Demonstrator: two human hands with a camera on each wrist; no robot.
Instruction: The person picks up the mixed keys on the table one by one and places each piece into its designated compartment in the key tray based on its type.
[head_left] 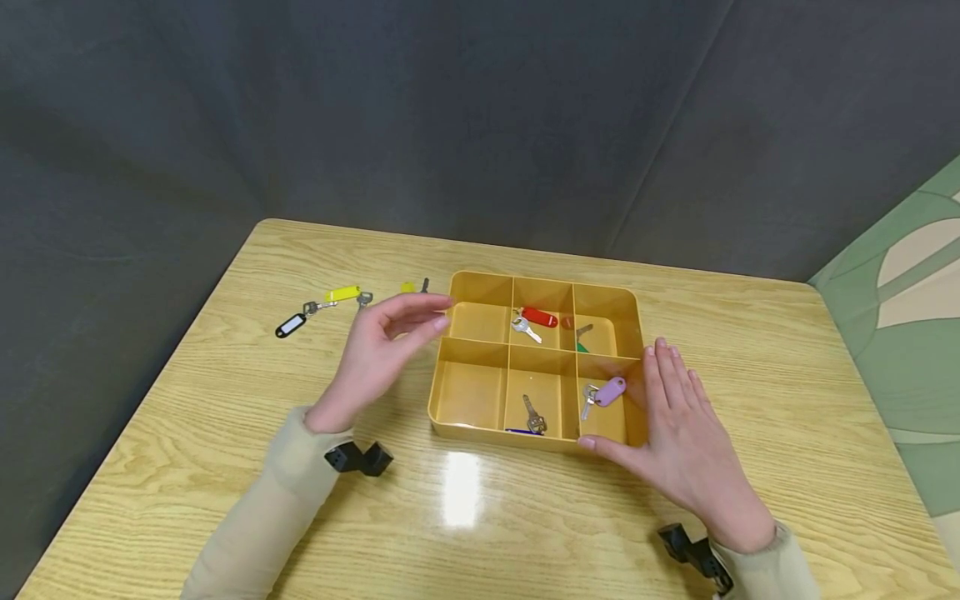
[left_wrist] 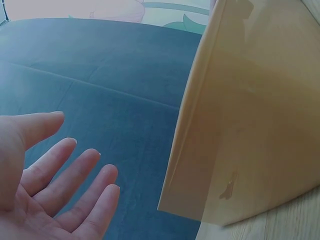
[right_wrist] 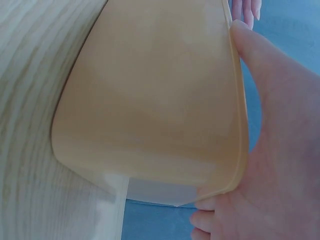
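A yellow-orange box with several compartments (head_left: 471,396) sits on the table. Beside its left wall, my left hand (head_left: 378,346) hovers with loosely bent fingers; the left wrist view shows them apart from the box wall (left_wrist: 240,115). My right hand (head_left: 686,442) rests against the right front corner, its thumb at the front rim and straight fingers along the right side. Inside are a key with a red tag (head_left: 540,317), a key with a lilac tag (head_left: 611,392), a key by a blue tag (head_left: 525,432), and a key with a green tag (head_left: 582,347), partly hidden by the walls.
Left of the box lie a key with a black-rimmed tag (head_left: 291,325) and a key with a yellow tag (head_left: 342,293). Another yellow tag (head_left: 407,287) and key (head_left: 425,285) lie behind my left hand. A dark partition (head_left: 450,125) stands behind the table.
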